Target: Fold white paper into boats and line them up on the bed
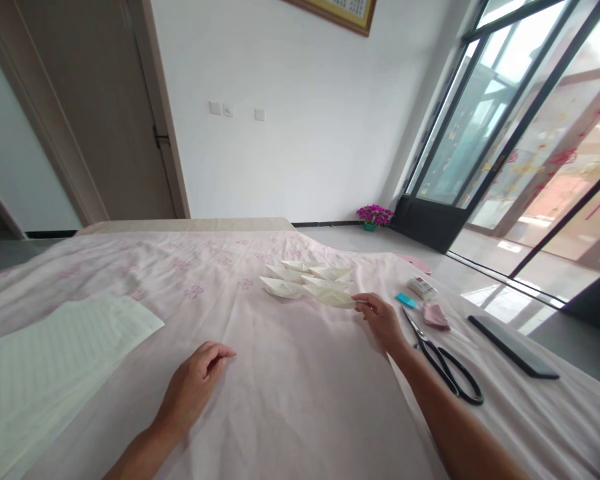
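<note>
Left hand [193,381] nearest, grip together; right hand [381,324] pinches a cream folded-paper boat [334,298] by its tip; light pressure should spare creases.

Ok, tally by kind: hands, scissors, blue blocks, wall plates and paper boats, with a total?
Left hand and right hand: 2
Scissors: 1
Blue block: 1
Wall plates: 3
Paper boats: overlapping, exact count unclear
Total without the boats: 7
</note>
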Tool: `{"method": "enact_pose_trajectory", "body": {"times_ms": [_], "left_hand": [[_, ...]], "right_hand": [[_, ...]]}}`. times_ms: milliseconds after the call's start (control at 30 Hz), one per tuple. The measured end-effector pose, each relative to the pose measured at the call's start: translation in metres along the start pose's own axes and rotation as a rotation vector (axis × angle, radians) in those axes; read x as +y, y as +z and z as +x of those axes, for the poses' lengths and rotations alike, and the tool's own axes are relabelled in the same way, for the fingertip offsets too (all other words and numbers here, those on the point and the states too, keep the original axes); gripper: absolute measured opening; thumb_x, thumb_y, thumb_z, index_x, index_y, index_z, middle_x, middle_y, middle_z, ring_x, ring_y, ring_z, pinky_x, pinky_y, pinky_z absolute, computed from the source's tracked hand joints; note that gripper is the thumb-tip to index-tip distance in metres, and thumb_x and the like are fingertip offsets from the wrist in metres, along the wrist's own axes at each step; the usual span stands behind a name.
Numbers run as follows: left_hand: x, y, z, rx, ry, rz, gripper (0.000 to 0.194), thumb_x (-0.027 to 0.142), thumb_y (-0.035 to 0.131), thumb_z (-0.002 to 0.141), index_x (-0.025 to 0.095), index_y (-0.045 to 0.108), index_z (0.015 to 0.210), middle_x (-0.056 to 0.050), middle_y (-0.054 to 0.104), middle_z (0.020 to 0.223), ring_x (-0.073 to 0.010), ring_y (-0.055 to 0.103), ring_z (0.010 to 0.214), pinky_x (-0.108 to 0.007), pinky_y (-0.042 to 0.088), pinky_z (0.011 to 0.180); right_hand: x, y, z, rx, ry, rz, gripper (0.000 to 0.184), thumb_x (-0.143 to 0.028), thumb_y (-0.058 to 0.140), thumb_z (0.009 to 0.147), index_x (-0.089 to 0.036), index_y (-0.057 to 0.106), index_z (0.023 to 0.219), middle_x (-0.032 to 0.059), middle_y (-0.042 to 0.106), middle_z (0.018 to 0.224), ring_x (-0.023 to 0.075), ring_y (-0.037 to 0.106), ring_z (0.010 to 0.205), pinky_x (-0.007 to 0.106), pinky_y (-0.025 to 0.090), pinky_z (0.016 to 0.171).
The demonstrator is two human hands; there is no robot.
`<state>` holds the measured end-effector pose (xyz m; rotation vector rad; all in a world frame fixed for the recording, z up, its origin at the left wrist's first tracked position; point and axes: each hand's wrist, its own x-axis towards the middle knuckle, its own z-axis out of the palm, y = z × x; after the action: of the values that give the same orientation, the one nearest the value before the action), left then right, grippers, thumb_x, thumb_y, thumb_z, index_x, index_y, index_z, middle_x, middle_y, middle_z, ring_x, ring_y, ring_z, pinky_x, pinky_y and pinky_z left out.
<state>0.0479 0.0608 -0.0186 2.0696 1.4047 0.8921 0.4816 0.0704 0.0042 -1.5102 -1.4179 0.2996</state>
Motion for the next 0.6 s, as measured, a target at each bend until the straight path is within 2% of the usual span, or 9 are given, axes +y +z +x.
{"method": "enact_pose_trajectory", "body": {"times_ms": [233,433,600], "left_hand": [[-0.005,0.003,0.002,-0.033,0.007,0.027,0.025,0.033,0.043,0.090,0.025,0.066,0.094,-0.001,0.067,0.101,-0.0183,0.064,0.094,-0.028,0.049,0.084],[-0.009,0.004,0.001,-0.027,0.022,0.034,0.025,0.034,0.044,0.090,0.026,0.067,0.093,0.000,0.068,0.101,-0.0180,0.064,0.093,-0.027,0.049,0.082],[-0.006,0.002,0.001,-0.008,0.041,0.055,0.025,0.035,0.045,0.089,0.026,0.068,0.092,0.000,0.069,0.100,-0.0182,0.065,0.093,-0.026,0.050,0.081]], "right_hand": [[0.016,-0.020,0.008,-0.021,0.061,-0.059,0.030,-0.032,0.053,0.076,-0.018,0.070,0.095,0.0049,0.069,0.083,0.0182,0.063,0.074,0.028,0.049,0.064],[0.021,-0.018,0.012,-0.082,0.090,-0.068,0.031,-0.031,0.051,0.076,-0.018,0.071,0.095,0.0033,0.068,0.076,0.0161,0.060,0.067,0.025,0.046,0.059],[0.034,-0.019,0.019,-0.156,0.096,-0.027,0.030,-0.031,0.052,0.075,-0.017,0.071,0.093,-0.0004,0.062,0.065,0.0133,0.053,0.057,0.023,0.040,0.053]]}}
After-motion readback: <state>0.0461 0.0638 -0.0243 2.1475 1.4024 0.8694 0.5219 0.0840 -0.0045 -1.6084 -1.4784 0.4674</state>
